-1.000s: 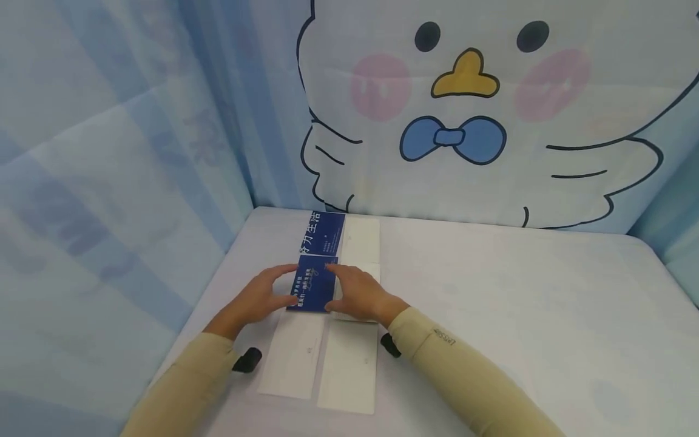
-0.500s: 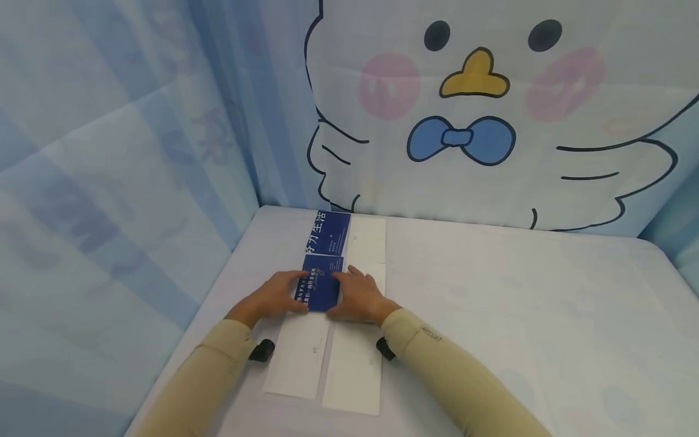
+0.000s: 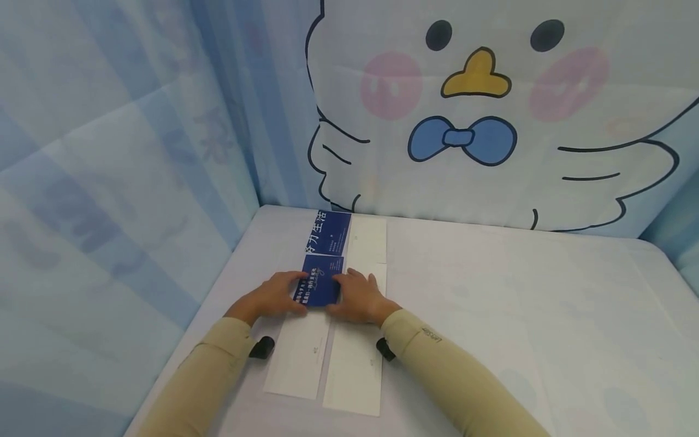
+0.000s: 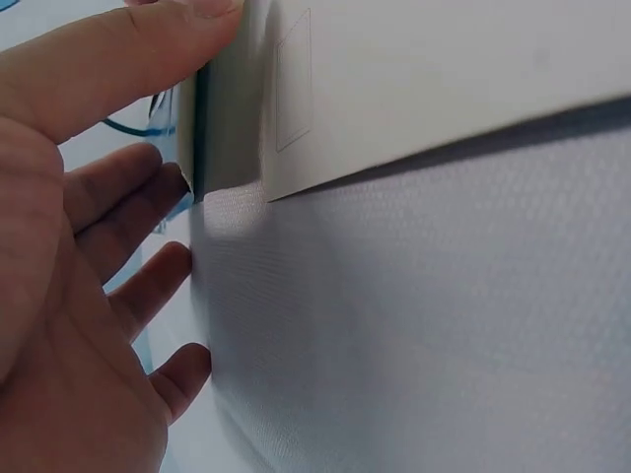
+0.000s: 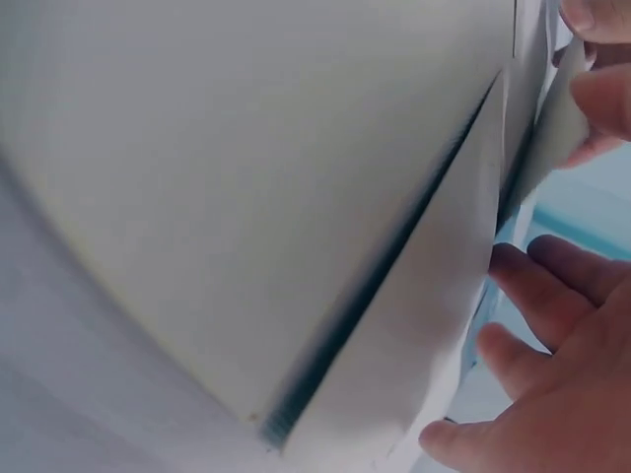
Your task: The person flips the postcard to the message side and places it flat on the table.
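From the head view, we've got the left hand [image 3: 270,296] and right hand [image 3: 357,297] pinching a navy card [image 3: 322,284] by its side edges, thumbs nearest us. It has white Chinese lettering running sideways, plus some script, and lies just this side of a second blue card [image 3: 330,233], beyond two long white cards [image 3: 299,355] on the table [image 3: 491,315].

Left wrist view: thumb up top, lower fingers spread, a pale sheet [image 4: 434,84] with a thin printed rectangle alongside.

Right wrist view: lower fingers loosely bent beside pale, overlapping sheets [image 5: 404,296].
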`<state>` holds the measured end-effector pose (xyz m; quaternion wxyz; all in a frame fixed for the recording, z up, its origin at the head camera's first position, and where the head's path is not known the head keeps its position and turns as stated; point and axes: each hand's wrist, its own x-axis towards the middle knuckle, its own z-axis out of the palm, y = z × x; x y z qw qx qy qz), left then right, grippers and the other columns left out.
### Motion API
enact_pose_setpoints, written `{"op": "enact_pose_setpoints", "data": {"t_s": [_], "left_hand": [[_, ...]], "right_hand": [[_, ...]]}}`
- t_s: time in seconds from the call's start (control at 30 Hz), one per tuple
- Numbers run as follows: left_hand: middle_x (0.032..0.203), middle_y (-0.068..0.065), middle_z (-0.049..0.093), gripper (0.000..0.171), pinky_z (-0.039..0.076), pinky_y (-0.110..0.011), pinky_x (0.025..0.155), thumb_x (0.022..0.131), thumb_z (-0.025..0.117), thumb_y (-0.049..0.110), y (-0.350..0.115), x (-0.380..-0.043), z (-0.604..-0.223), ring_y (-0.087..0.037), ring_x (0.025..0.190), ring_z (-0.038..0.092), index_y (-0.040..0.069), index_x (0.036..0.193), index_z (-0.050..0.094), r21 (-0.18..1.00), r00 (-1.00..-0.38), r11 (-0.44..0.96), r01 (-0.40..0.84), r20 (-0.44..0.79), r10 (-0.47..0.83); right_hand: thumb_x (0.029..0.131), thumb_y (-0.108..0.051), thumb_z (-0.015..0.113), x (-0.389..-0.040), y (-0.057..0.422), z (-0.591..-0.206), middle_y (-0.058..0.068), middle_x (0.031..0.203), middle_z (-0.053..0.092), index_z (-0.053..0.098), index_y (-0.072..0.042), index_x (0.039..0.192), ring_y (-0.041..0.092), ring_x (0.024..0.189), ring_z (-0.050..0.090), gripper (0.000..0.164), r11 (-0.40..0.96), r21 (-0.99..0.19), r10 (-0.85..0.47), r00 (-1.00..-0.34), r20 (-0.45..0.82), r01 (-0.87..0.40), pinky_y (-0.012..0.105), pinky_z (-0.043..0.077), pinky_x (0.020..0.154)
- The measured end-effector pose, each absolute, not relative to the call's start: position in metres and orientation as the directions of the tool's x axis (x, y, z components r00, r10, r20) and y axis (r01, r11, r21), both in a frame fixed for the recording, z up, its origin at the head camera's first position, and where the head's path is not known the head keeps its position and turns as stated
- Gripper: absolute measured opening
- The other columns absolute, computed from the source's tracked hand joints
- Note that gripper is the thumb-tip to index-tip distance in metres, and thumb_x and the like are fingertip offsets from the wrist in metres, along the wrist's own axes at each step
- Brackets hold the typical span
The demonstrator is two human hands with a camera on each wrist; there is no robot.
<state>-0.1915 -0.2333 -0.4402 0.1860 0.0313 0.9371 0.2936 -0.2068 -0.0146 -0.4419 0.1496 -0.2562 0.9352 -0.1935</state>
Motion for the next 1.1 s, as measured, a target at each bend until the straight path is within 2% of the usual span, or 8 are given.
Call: {"op": "enact_pose_setpoints", "data": {"t_s": [0.2, 0.3, 0.47, 0.73, 0.87, 1.1], "left_hand": [[0.152, -0.022, 0.042, 0.081, 0.03, -0.057, 0.113, 0.08, 0.081, 0.029, -0.234, -0.19, -0.44, -0.041, 0.14, 0.036, 0.006, 0.149, 0.046, 0.574, -0.926, 0.818, -0.039, -0.329, 0.186], [0.151, -0.022, 0.042, 0.079, 0.031, -0.057, 0.113, 0.081, 0.076, 0.033, -0.236, -0.191, -0.44, -0.041, 0.14, 0.037, 0.006, 0.148, 0.046, 0.581, -0.925, 0.813, -0.032, -0.325, 0.196], [0.15, -0.022, 0.043, 0.076, 0.031, -0.057, 0.113, 0.083, 0.073, 0.035, -0.238, -0.191, -0.439, -0.041, 0.139, 0.038, 0.004, 0.148, 0.047, 0.588, -0.928, 0.809, -0.011, -0.308, 0.211], [0.152, -0.022, 0.042, 0.069, 0.03, -0.059, 0.113, 0.081, 0.07, 0.007, -0.238, -0.187, -0.435, -0.04, 0.138, 0.039, 0.008, 0.147, 0.05, 0.578, -0.923, 0.813, -0.067, -0.346, 0.17], [0.149, -0.021, 0.046, 0.058, 0.031, -0.059, 0.112, 0.086, 0.067, 0.005, -0.238, -0.185, -0.431, -0.039, 0.135, 0.043, 0.009, 0.142, 0.055, 0.542, -0.929, 0.838, -0.07, -0.34, 0.143], [0.141, -0.018, 0.055, 0.037, 0.032, -0.058, 0.112, 0.094, 0.062, 0.004, -0.244, -0.184, -0.427, -0.039, 0.133, 0.045, 0.008, 0.13, 0.065, 0.574, -0.96, 0.818, -0.051, -0.254, 0.118]], "right_hand": [[0.087, -0.046, 0.068, -0.207, -0.015, -0.444, 0.009, 0.15, 0.049, 0.048, -0.009, 0.148, 0.029, 0.147, 0.028, 0.074, 0.798, -0.425, -0.536, -0.826, -0.174, -0.428, 0.065, 0.016, 0.115], [0.089, -0.038, 0.065, -0.206, -0.014, -0.445, 0.008, 0.149, 0.05, 0.048, -0.008, 0.147, 0.029, 0.146, 0.029, 0.068, 0.799, -0.429, -0.529, -0.832, -0.166, -0.422, 0.066, 0.017, 0.114], [0.095, -0.023, 0.053, -0.206, -0.015, -0.445, 0.009, 0.146, 0.053, 0.052, -0.007, 0.144, 0.03, 0.144, 0.034, 0.051, 0.79, -0.473, -0.504, -0.853, -0.136, -0.391, 0.068, 0.018, 0.113], [0.101, -0.022, 0.048, -0.205, -0.017, -0.443, 0.013, 0.142, 0.056, 0.054, -0.005, 0.139, 0.032, 0.139, 0.041, 0.043, 0.772, -0.513, -0.495, -0.861, -0.115, -0.375, 0.066, 0.022, 0.112], [0.103, -0.02, 0.045, -0.206, -0.018, -0.443, 0.013, 0.14, 0.058, 0.055, -0.005, 0.138, 0.031, 0.136, 0.045, 0.039, 0.769, -0.515, -0.495, -0.862, -0.108, -0.378, 0.065, 0.023, 0.112], [0.104, -0.017, 0.048, -0.204, -0.021, -0.438, 0.012, 0.132, 0.063, 0.057, -0.003, 0.135, 0.033, 0.126, 0.054, 0.035, 0.743, -0.538, -0.504, -0.862, -0.058, -0.398, 0.053, 0.038, 0.108]]}}
